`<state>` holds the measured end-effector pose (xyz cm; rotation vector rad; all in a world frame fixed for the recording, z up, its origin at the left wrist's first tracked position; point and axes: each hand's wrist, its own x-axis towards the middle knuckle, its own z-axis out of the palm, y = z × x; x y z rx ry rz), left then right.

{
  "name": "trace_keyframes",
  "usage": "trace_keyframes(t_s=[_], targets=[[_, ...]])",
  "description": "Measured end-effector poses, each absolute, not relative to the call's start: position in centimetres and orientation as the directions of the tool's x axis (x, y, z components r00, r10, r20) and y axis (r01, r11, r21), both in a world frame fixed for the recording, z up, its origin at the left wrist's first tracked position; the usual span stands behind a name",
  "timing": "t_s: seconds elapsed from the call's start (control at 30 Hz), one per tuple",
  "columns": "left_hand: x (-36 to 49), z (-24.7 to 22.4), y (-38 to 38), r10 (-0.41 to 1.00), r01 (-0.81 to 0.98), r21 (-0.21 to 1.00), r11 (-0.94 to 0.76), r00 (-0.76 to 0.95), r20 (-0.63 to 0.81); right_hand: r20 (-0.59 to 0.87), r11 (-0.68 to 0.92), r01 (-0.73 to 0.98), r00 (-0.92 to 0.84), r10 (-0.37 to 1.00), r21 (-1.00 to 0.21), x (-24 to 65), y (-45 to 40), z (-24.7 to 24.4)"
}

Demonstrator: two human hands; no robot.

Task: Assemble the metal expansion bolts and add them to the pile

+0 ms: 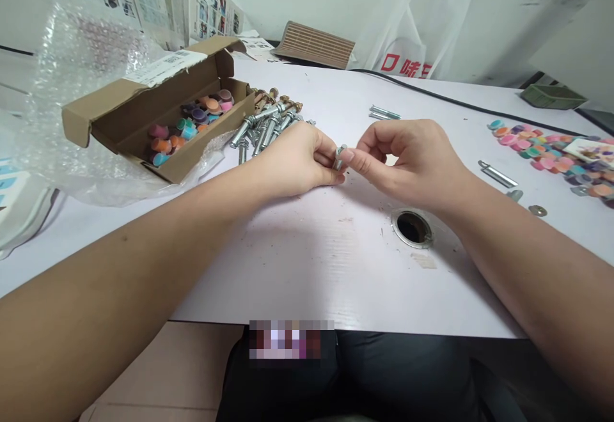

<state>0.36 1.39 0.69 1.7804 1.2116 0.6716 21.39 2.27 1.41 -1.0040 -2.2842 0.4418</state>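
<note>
Both of my hands meet over the middle of the white table [307, 268] around a small silver bolt [340, 155]. My left hand [300, 156] is closed, its thumb and fingers around the bolt, which is mostly hidden. My right hand [407, 156] pinches the bolt's visible end between thumb and bent index finger. Just behind my left hand lies a pile of silver expansion bolts [266, 129], with several brass-coloured bolts [288, 103] at its back. Two more silver bolts [384, 112] lie beyond my right hand.
At left, an open cardboard box [192, 156] holds colourful small pots, with bubble wrap [91, 51] around it. On the right are a metal sleeve [499, 174], a washer [538, 210] and more colourful pots [532, 147]. A round cable hole [394, 222] lies near my right wrist; a black cable [460, 100] runs behind.
</note>
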Motion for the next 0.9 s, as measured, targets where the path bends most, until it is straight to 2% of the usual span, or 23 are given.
trace_keyframes(t_s=[0.1, 0.17, 0.27, 0.4, 0.5, 0.6, 0.67, 0.77, 0.83, 0.9], targets=[[0.4, 0.8, 1.3, 0.919, 0.467, 0.87, -0.158, 0.393, -0.044, 0.374, 0.622, 0.552, -0.502, 0.779, -0.555, 21.4, 1.9, 1.5], [0.4, 0.8, 1.3, 0.927, 0.495, 0.856, -0.148, 0.372, -0.054, 0.333, 0.625, 0.531, -0.546, 0.768, -0.572, 21.2, 1.7, 1.5], [0.4, 0.9, 1.3, 0.929, 0.499, 0.853, -0.155, 0.366, -0.045, 0.362, 0.672, 0.499, -0.583, 0.727, -0.547, 21.2, 1.4, 1.6], [0.3, 0.6, 1.4, 0.919, 0.447, 0.879, -0.164, 0.392, -0.029, 0.474, 0.641, 0.578, -0.435, 0.765, -0.504, 21.6, 1.6, 1.9], [0.2, 0.3, 1.5, 0.923, 0.429, 0.893, -0.137, 0.382, -0.042, 0.46, 0.579, 0.605, -0.361, 0.811, -0.547, 22.0, 2.0, 1.8], [0.3, 0.3, 1.5, 0.925, 0.419, 0.899, -0.128, 0.377, -0.044, 0.432, 0.57, 0.593, -0.374, 0.821, -0.569, 22.2, 2.2, 1.7], [0.4, 0.3, 1.5, 0.926, 0.413, 0.901, -0.131, 0.375, -0.037, 0.425, 0.571, 0.615, -0.385, 0.819, -0.543, 22.3, 2.4, 1.7], [0.4, 0.3, 1.4, 0.929, 0.401, 0.906, -0.138, 0.37, -0.022, 0.452, 0.507, 0.716, -0.294, 0.842, -0.48, 22.8, 3.3, 2.1], [0.4, 0.4, 1.4, 0.933, 0.407, 0.903, -0.136, 0.36, -0.022, 0.44, 0.402, 0.817, -0.208, 0.874, -0.413, 23.4, 4.4, 2.2], [0.3, 0.6, 1.4, 0.939, 0.398, 0.909, -0.125, 0.342, -0.021, 0.359, 0.247, 0.917, -0.127, 0.925, -0.312, 24.3, 5.7, 1.9]])
